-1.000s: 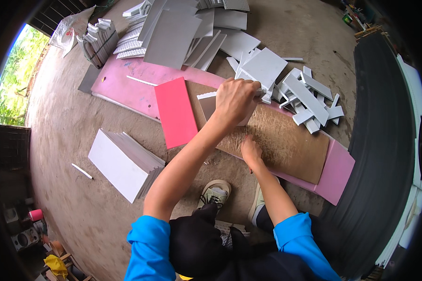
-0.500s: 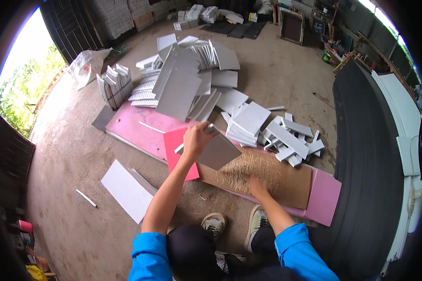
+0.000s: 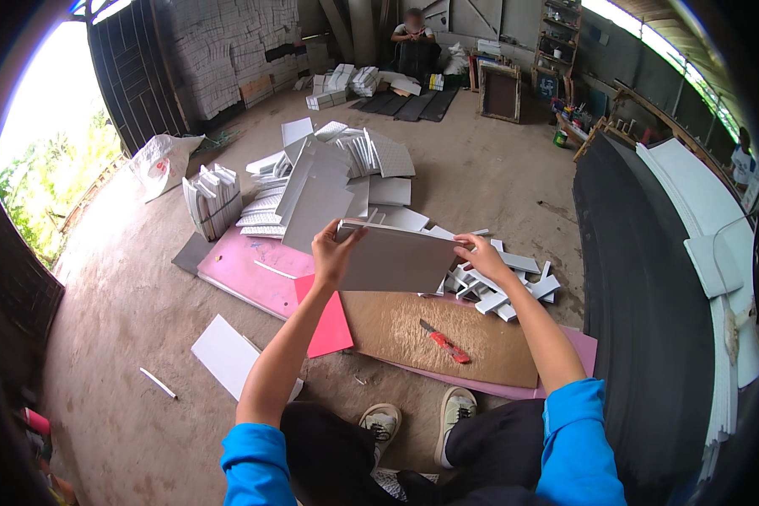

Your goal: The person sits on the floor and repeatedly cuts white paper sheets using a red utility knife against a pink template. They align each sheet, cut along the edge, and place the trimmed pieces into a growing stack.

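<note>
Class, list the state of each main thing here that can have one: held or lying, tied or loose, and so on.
Grey panel: raised, held in both hands
Left hand: closed on its left end
Right hand: closed on its right end
Utility knife: lying on the brown board, blade out
Brown board: flat, surface scuffed
Red panel: lying flat
White bundle: tied, standing upright
White offcuts: loosely heaped

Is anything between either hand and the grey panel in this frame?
Nothing visible: the left hand grips the left end of the grey panel, and the right hand is on its upper right corner. The red-handled knife lies apart on the brown board.
</note>
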A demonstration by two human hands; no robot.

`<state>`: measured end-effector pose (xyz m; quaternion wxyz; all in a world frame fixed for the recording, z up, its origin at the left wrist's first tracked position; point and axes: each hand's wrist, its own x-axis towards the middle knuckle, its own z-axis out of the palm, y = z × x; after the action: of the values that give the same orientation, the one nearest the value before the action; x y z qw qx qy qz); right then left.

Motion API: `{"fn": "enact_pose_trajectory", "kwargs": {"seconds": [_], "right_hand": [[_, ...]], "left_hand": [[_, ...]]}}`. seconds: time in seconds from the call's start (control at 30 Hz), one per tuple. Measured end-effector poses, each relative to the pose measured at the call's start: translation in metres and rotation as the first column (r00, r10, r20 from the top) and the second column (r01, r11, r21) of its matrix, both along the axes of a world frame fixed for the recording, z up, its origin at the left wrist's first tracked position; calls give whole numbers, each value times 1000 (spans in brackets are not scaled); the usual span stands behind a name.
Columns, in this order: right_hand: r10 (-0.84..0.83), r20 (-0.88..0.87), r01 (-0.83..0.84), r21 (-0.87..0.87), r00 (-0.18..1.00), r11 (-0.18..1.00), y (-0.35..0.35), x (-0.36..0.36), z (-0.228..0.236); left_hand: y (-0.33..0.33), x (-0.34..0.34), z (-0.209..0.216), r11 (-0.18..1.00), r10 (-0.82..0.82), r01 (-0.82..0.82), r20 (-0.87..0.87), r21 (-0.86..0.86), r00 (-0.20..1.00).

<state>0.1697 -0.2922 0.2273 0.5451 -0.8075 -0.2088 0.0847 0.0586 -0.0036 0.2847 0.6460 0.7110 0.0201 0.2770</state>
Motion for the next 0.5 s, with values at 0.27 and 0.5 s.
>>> {"fn": "enact_pose_trajectory", "kwargs": {"seconds": [0.27,0.5], "right_hand": [[16,-40,-18,-47,999,999,-27,-33,-4],[1,-397,111,260,918,959,-53,-27,-10]], "left_hand": [[6,-18,-29,993,-103,101,-36,-57,994],[-4,-19,-37,969,-198,179,-108,-168,974]]}}
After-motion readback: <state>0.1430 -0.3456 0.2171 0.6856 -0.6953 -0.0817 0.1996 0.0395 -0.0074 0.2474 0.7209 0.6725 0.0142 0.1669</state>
